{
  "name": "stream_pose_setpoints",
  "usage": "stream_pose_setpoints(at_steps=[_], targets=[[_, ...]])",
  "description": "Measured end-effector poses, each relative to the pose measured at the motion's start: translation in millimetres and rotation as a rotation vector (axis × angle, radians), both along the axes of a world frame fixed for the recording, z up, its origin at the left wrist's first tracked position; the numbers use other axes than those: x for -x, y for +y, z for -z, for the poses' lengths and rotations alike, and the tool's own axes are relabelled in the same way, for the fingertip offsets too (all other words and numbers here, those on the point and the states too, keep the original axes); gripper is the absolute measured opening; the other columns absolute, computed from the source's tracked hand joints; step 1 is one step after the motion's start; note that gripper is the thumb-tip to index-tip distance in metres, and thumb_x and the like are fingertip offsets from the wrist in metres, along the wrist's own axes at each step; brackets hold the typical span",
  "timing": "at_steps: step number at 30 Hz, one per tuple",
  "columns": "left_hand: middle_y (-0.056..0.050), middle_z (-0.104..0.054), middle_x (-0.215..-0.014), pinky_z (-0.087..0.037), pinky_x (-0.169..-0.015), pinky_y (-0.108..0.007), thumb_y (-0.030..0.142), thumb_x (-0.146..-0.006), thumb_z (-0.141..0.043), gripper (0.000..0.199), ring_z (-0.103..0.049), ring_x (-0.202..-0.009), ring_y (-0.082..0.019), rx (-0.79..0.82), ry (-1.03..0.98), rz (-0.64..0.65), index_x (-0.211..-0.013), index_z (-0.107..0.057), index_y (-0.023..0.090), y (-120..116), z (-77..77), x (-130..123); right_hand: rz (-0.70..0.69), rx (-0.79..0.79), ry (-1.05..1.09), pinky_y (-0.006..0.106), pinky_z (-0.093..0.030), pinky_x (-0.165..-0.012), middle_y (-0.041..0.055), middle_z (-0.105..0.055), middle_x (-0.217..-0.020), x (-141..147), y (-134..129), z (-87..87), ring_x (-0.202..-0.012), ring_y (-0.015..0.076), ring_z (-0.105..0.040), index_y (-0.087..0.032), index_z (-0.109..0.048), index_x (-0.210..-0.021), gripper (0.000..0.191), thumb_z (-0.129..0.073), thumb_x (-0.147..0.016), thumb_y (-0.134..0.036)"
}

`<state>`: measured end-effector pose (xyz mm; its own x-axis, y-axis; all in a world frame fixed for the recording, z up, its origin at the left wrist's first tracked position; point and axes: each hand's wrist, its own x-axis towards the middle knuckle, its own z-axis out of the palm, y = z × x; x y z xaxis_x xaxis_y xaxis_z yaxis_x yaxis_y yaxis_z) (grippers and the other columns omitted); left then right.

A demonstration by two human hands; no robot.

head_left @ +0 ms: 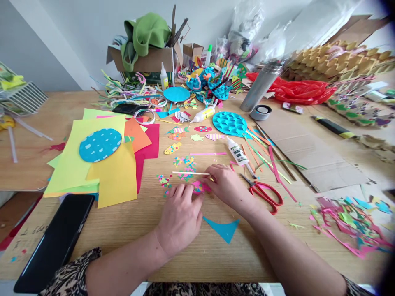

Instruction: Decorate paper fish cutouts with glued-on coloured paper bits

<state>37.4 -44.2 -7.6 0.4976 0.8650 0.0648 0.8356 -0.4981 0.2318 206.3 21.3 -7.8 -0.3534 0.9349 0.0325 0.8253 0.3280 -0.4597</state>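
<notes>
My right hand [222, 181] is closed in a pinch on a thin white stick [188, 173], which points left over a pile of tiny coloured paper bits [185, 161]. My left hand [184, 209] lies low on the table with bent fingers, its fingertips on the left edge of a pink paper fish [201, 187] with coloured bits on it. Both hands partly cover the fish. Small round paper dots [163, 181] lie just left of it. Below the hands rests a blue paper scrap [224, 230]. Finished-looking paper fish [196, 137] lie farther back.
Red-handled scissors [267, 193] and a white glue bottle [237, 151] lie to the right, near paper strips [274, 168] and cardboard [308, 152]. Coloured sheets [70, 164] and a black phone [55, 242] are on the left. A steel flask [261, 86] stands behind.
</notes>
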Motion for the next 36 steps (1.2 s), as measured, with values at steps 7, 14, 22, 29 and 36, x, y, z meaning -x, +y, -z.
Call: stream_pose_setpoints(at_steps=[7, 14, 22, 29, 36], targets=[[-0.01, -0.054, -0.111, -0.045, -0.091, -0.049, 0.016, -0.087, -0.053, 0.039, -0.048, -0.103, -0.028, 0.011, -0.012, -0.008, -0.124, -0.058, 0.021, 0.7, -0.3, -0.8, -0.222, 0.107, 0.129, 0.025, -0.041, -0.064, 0.0046, -0.071, -0.076, -14.0, -7.3, -9.1, -0.068, 0.0146, -0.062, -0.017, -0.069, -0.081, 0.021, -0.051, -0.084, -0.008], [-0.009, -0.054, -0.103, -0.047, -0.087, -0.047, 0.014, -0.086, -0.053, 0.035, -0.05, -0.098, -0.028, -0.006, -0.056, 0.008, -0.119, -0.06, 0.024, -0.4, 1.8, -0.2, -0.333, 0.084, 0.022, 0.028, -0.043, -0.068, 0.0051, -0.069, -0.075, -22.9, -9.7, -12.2, -0.072, 0.0166, -0.062, -0.018, -0.069, -0.09, 0.024, -0.049, -0.085, -0.005], [-0.008, -0.055, -0.104, -0.047, -0.087, -0.048, 0.013, -0.088, -0.05, 0.038, -0.05, -0.099, -0.028, -0.001, -0.076, 0.005, -0.122, -0.058, 0.025, 1.0, 3.4, -1.6, -0.353, 0.125, -0.021, 0.03, -0.045, -0.072, 0.0055, -0.069, -0.078, -22.9, -13.3, -7.9, -0.077, 0.0181, -0.064, -0.02, -0.066, -0.11, 0.032, -0.046, -0.089, -0.007], [-0.008, -0.054, -0.105, -0.047, -0.086, -0.047, 0.012, -0.088, -0.049, 0.035, -0.051, -0.098, -0.027, 0.002, -0.059, 0.006, -0.12, -0.058, 0.024, 2.4, 3.0, -2.0, -0.357, 0.08, -0.005, 0.032, -0.045, -0.074, 0.0054, -0.069, -0.078, -21.7, -13.6, -5.3, -0.078, 0.019, -0.065, -0.019, -0.067, -0.106, 0.029, -0.047, -0.089, -0.008], [-0.008, -0.055, -0.103, -0.047, -0.085, -0.046, 0.012, -0.087, -0.049, 0.037, -0.051, -0.096, -0.026, -0.003, -0.051, 0.008, -0.121, -0.058, 0.024, 2.0, 2.5, -2.0, -0.361, 0.057, 0.09, 0.03, -0.045, -0.073, 0.0032, -0.068, -0.075, -23.5, -13.5, -3.0, -0.073, 0.0159, -0.063, -0.021, -0.068, -0.106, 0.03, -0.048, -0.088, -0.008]])
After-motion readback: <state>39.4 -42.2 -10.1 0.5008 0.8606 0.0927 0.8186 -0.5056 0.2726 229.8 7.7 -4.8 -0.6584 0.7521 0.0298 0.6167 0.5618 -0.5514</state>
